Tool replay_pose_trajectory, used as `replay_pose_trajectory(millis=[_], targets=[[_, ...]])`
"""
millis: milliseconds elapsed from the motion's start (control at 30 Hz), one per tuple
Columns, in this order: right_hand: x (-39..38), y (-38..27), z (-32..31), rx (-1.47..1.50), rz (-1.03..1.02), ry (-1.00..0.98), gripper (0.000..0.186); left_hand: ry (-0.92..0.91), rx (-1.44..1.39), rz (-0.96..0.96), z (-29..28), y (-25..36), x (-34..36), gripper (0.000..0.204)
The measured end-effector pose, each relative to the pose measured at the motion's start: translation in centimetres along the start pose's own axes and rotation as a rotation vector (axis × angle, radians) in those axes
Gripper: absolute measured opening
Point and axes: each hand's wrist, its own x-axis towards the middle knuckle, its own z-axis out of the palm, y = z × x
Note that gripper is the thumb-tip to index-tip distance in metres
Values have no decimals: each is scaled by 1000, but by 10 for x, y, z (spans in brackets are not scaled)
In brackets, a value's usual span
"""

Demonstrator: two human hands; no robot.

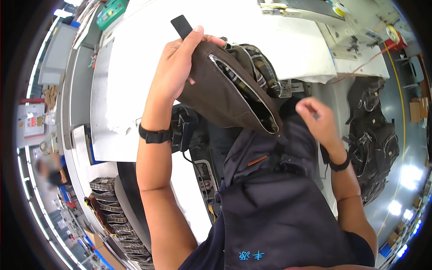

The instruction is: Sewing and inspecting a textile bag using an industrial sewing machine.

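My left hand (177,60) grips the upper left end of a dark brown bag (225,96), thumb on the outside. A flat black tab (181,27) sticks up past that thumb. Along the bag runs a metal zipper (245,85), its teeth parted over a plaid lining (265,67). The bag's lower end hangs above my lap, in front of my dark apron (274,211). To the right of the bag and apart from it, my right hand (317,119) is closed, fingers curled in. Something small and dark may sit in its fingertips, too small to name.
A white worktable (135,58) spans the front, with a sewing machine (342,27) at its far right. Dark brown bags (371,139) hang or lie in a pile at my right. Plaid-lined pieces (114,216) are stacked at lower left. A person (51,171) is farther left.
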Motion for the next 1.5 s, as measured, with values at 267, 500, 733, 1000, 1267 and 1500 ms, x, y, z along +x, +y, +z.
replay_pose_trajectory(millis=[267,500,733,1000,1267,1500], targets=[[52,-102,25,107,-564,133,17,-11,111,26,37,29,-17,55],[79,-100,51,-306,-967,408,17,-19,102,40,47,29,-19,54],[72,-88,47,-415,-1000,413,13,-12,62,33,57,25,-13,54],[67,-87,53,-519,-831,422,10,-14,79,15,68,20,-15,50],[32,-101,16,65,-354,-775,17,-76,-43,-2,58,16,-10,51],[49,-101,12,-193,-494,52,25,-47,-67,-12,62,14,-11,51]])
